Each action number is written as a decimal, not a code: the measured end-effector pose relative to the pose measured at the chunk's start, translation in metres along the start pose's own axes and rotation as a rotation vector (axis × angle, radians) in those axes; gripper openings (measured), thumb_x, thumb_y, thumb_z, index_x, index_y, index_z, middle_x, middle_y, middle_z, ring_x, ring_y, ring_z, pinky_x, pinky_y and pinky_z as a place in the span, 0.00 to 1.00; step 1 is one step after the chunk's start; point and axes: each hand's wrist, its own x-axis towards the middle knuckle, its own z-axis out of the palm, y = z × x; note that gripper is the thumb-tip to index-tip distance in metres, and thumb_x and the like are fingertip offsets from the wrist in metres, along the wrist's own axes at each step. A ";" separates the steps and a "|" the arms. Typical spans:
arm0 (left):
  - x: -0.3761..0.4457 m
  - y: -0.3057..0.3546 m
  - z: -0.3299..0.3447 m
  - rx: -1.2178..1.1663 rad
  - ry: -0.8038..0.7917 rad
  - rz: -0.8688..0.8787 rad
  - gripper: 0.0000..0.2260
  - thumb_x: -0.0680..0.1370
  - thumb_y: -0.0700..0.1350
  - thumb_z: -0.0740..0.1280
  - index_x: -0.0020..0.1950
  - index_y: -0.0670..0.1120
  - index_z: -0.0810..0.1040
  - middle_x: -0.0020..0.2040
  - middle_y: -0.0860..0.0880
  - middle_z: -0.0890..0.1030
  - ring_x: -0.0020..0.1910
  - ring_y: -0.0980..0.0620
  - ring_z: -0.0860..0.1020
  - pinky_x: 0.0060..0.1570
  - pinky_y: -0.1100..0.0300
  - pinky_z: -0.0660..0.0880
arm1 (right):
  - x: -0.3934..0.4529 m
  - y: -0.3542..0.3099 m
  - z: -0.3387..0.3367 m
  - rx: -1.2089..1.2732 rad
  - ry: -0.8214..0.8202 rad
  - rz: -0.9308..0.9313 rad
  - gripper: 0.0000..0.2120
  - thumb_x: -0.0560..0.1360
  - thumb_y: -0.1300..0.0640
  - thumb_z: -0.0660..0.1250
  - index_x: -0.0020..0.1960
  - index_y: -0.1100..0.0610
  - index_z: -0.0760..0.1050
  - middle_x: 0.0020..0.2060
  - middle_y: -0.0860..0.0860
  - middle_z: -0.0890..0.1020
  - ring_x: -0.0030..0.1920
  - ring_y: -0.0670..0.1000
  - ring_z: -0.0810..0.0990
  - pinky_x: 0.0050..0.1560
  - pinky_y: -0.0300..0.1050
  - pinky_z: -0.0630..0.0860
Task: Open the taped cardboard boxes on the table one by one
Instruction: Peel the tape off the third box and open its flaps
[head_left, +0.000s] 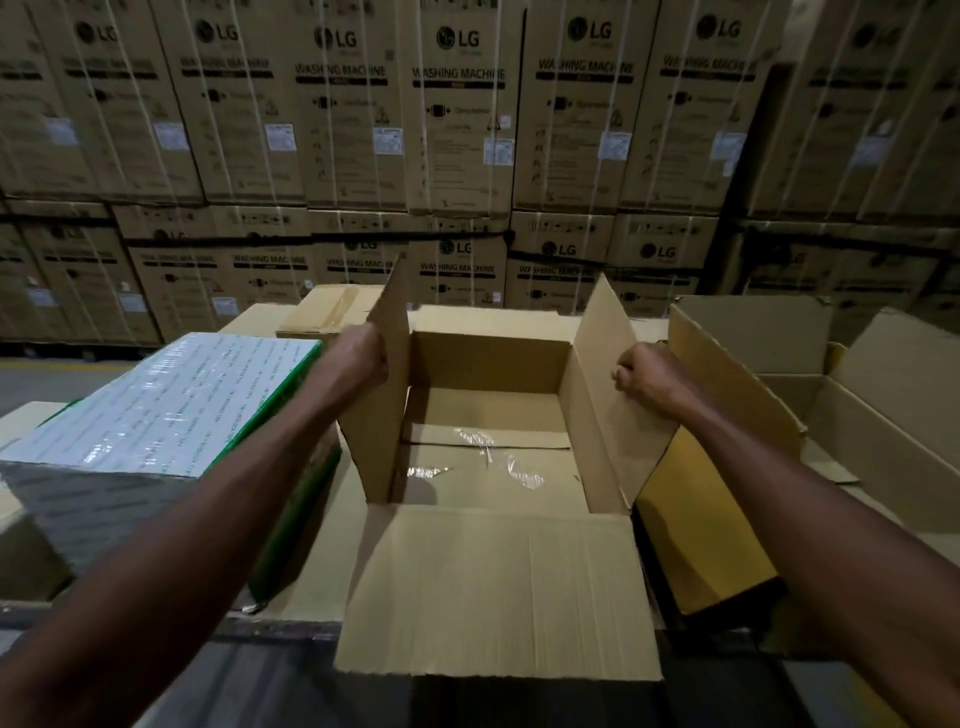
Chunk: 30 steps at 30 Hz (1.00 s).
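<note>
Head view | our left hand (366, 353) grips left flap (382, 395) | right hand (644, 376) grips right flap (610, 395) | open box (493, 364) between them

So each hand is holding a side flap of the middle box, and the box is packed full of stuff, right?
Not quite. The head view shows the left hand and right hand each holding a side flap, but the middle box is not packed full: its bare cardboard floor with clear tape shows inside.
</note>
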 end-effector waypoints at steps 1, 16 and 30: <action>0.001 0.007 -0.013 0.018 0.010 0.022 0.09 0.76 0.33 0.68 0.44 0.47 0.76 0.40 0.51 0.77 0.41 0.52 0.79 0.34 0.60 0.75 | -0.002 -0.004 -0.009 -0.005 0.015 0.005 0.12 0.81 0.58 0.66 0.40 0.57 0.82 0.41 0.55 0.84 0.42 0.54 0.83 0.49 0.59 0.83; -0.004 0.151 -0.166 0.099 0.324 0.125 0.05 0.77 0.34 0.69 0.51 0.41 0.77 0.48 0.42 0.79 0.42 0.48 0.79 0.36 0.58 0.76 | -0.033 -0.013 -0.203 0.171 0.291 -0.064 0.07 0.82 0.57 0.66 0.57 0.58 0.80 0.48 0.52 0.82 0.46 0.47 0.81 0.38 0.40 0.72; -0.056 0.369 -0.184 0.093 0.527 0.107 0.02 0.76 0.35 0.71 0.47 0.40 0.79 0.46 0.41 0.79 0.42 0.44 0.81 0.39 0.52 0.80 | -0.101 0.128 -0.377 0.301 0.437 -0.183 0.09 0.84 0.58 0.64 0.57 0.62 0.80 0.51 0.57 0.83 0.47 0.51 0.81 0.47 0.45 0.77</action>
